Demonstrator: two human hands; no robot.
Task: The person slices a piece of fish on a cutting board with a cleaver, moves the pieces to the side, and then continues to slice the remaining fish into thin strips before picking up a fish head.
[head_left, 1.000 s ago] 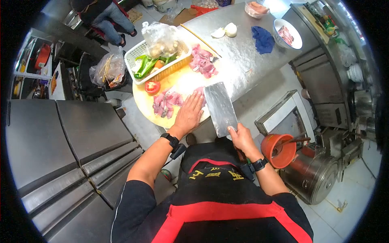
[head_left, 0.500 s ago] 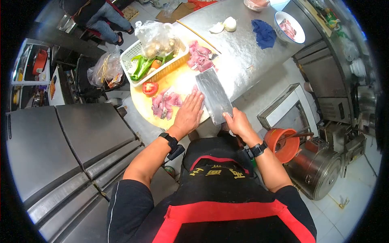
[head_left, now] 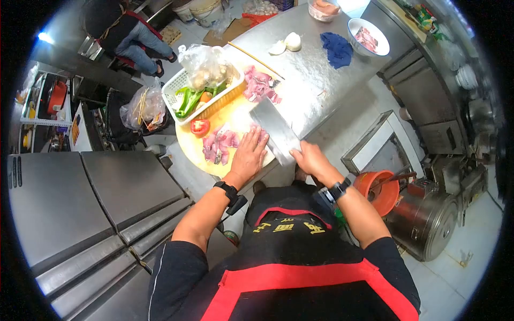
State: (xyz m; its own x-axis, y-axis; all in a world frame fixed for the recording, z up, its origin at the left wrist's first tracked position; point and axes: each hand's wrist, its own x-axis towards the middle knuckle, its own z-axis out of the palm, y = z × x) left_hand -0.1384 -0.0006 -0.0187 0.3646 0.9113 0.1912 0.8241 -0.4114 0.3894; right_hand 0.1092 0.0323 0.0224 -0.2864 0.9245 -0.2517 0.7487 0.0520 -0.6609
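My right hand grips the handle end of a broad cleaver. The blade slants up and to the left over the right part of a round yellow cutting board. My left hand lies palm down on the board, fingers stretched out by the blade's left side, on pink meat that it mostly hides. Left of that hand is a pile of sliced pink meat with dark skin bits. Beyond the blade tip lies a second pile of meat. A halved tomato rests near the left pile.
On the board's far side stands a white basket with green peppers and a plastic bag. The steel table holds onion pieces, a blue cloth and a bowl of meat. A steel refrigerator is at left; another person is beyond.
The cleaver has tilted and its far end has swung left toward my left hand. My left hand stays on the meat. The whole view has shifted slightly.
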